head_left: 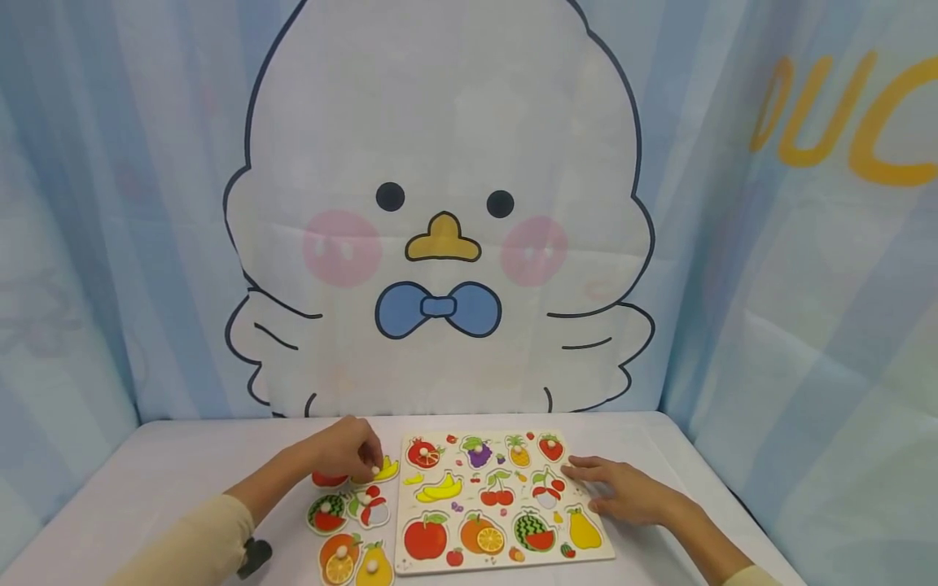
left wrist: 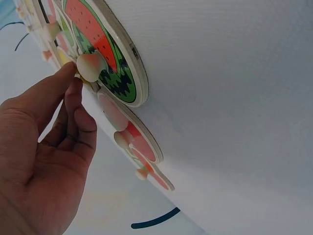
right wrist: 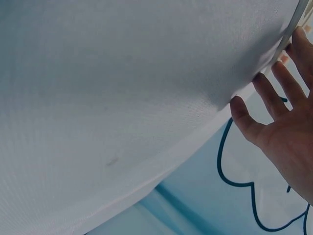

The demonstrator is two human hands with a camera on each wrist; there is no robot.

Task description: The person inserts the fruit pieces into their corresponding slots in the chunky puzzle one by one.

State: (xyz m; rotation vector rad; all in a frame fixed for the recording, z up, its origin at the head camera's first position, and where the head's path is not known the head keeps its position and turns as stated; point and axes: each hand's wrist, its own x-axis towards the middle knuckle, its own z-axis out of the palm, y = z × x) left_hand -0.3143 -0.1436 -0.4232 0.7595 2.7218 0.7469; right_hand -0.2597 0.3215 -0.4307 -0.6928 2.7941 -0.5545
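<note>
At the board's left side, my left hand (head_left: pixel 350 448) has its thumb and fingertips drawn together at the knob of a banana puzzle piece (head_left: pixel 388 467), partly covering it. In the left wrist view, those fingertips overlap the knob of a watermelon piece (left wrist: pixel 120 81) nearer the camera. My right hand (head_left: pixel 623 491) rests at the right edge of the wooden fruit puzzle board (head_left: pixel 506 561), its fingers spread and fairly straight. Along the board's top row sit knobbed pieces, among them a grape piece (head_left: pixel 478 454) and a pineapple piece (head_left: pixel 519 457).
Left of the board lie several loose knobbed pieces: a red fruit (head_left: pixel 330 480), a pink-and-red one (head_left: pixel 377 514), an orange (head_left: pixel 330 549) and a pear (head_left: pixel 377 576). A white cloth covers the table (head_left: pixel 659 439). A duck-print curtain (head_left: pixel 440 122) hangs close behind it.
</note>
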